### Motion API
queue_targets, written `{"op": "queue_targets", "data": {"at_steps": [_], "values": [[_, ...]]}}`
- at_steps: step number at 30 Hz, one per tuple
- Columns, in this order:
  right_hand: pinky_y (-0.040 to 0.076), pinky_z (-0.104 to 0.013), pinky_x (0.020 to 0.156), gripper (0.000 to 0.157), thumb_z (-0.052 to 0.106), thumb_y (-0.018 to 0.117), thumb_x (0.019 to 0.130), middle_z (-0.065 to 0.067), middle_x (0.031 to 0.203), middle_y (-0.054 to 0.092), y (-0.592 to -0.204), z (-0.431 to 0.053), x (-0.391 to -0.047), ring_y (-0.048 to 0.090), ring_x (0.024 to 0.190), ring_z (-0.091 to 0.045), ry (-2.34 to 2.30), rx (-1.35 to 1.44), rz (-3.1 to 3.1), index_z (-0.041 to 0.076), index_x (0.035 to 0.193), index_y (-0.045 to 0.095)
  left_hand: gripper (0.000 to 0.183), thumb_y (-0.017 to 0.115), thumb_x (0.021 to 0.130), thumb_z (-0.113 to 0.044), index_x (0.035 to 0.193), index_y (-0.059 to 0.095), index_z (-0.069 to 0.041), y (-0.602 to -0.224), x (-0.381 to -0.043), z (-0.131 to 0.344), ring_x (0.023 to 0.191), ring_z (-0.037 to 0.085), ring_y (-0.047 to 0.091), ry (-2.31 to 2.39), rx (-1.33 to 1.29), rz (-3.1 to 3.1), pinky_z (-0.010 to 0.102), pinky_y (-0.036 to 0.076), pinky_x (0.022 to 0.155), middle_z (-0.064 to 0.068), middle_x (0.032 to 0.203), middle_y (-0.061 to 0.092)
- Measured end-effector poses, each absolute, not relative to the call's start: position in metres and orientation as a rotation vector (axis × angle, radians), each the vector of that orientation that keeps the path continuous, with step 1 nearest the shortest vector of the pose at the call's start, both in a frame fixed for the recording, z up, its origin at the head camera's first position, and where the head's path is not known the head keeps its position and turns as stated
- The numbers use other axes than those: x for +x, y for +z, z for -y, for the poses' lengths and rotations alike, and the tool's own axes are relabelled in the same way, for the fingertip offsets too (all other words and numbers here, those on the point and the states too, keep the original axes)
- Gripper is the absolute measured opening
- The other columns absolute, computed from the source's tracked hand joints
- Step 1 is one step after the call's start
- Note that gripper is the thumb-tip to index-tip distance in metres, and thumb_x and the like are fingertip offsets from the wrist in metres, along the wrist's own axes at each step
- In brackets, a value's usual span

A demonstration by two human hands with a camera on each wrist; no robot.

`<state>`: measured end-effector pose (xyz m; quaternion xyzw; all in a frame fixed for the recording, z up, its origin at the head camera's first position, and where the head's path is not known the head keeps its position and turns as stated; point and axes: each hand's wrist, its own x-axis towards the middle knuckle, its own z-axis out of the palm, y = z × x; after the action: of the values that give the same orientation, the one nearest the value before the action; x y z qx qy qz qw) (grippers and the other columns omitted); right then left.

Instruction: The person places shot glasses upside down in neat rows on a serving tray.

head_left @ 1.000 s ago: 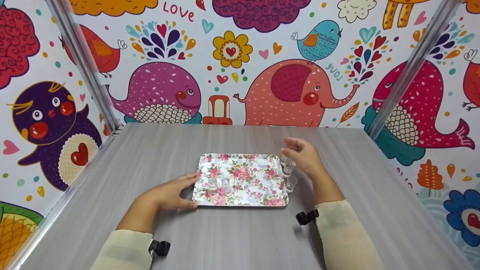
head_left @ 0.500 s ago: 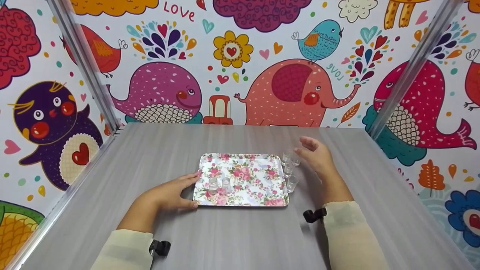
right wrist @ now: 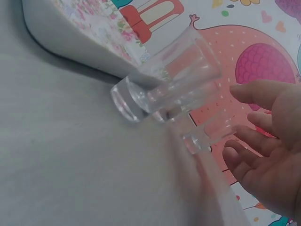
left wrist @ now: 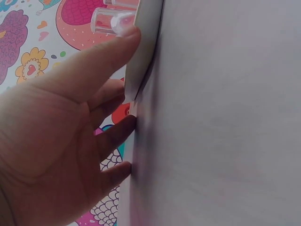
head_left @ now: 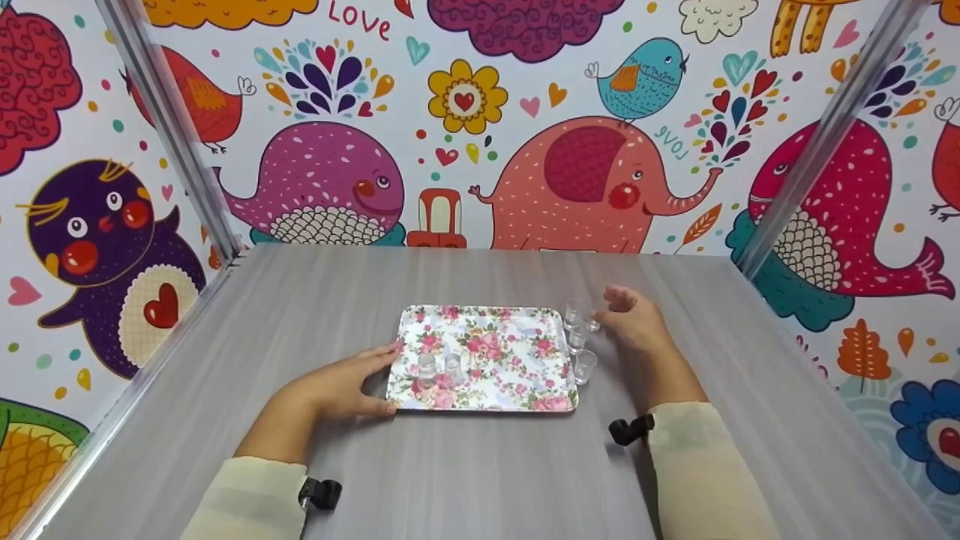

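We see the right hand (head_left: 637,322), thumb and fingers apart, beside a small clear glass (right wrist: 209,132), contact uncertain; the left hand (head_left: 337,386), fingers spread, touches the floral tray's (head_left: 517,360) left edge. Other glasses (head_left: 585,369) line its right edge. We judge them light, rigid, slippery, perhaps fragile: best pinched round the wall.

Cartoon-printed walls (head_left: 525,82) and metal corner posts (head_left: 175,135) (plain ones) round a grey table (head_left: 480,480) suggest a booth (head_left: 45,135).
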<state>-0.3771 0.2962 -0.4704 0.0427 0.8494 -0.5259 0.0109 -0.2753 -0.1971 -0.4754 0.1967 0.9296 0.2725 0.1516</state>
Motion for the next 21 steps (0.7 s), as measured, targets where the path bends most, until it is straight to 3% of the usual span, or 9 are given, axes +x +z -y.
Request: {"op": "queue_targets", "data": {"at_steps": [5,11,21], "values": [[0.055,-0.043,0.11,0.067,0.023,0.076,0.099,-0.016,0.159,0.055,-0.48,-0.296,-0.38,0.056,0.14,-0.034,-1.577,0.197,-2.627,0.008,0.159,0.049,0.096,0.086,0.091,-0.04,0.169,0.035,-0.016,-0.476,-0.276,0.197,0.166,0.038,0.024,0.767,0.56,-2.673,0.063,0.025,0.133,0.0,0.18,0.026],[0.056,-0.033,0.093,0.058,0.023,0.077,0.098,-0.022,0.145,0.064,-0.492,-0.298,-0.383,0.062,0.125,-0.031,-1.482,0.178,-2.701,0.003,0.149,0.059,0.097,0.086,0.091,-0.041,0.17,0.034,-0.018,-0.476,-0.276,0.196,0.166,0.038,0.023,0.763,0.552,-2.669,0.063,0.024,0.133,0.0,0.18,0.025],[0.054,-0.048,0.11,0.056,0.022,0.08,0.094,-0.025,0.139,0.068,-0.501,-0.297,-0.389,0.064,0.122,-0.035,-1.382,0.177,-2.812,0.0,0.144,0.064,0.099,0.086,0.091,-0.043,0.169,0.033,-0.015,-0.474,-0.274,0.196,0.166,0.039,0.024,0.745,0.562,-2.683,0.064,0.024,0.132,0.002,0.18,0.025]]}}
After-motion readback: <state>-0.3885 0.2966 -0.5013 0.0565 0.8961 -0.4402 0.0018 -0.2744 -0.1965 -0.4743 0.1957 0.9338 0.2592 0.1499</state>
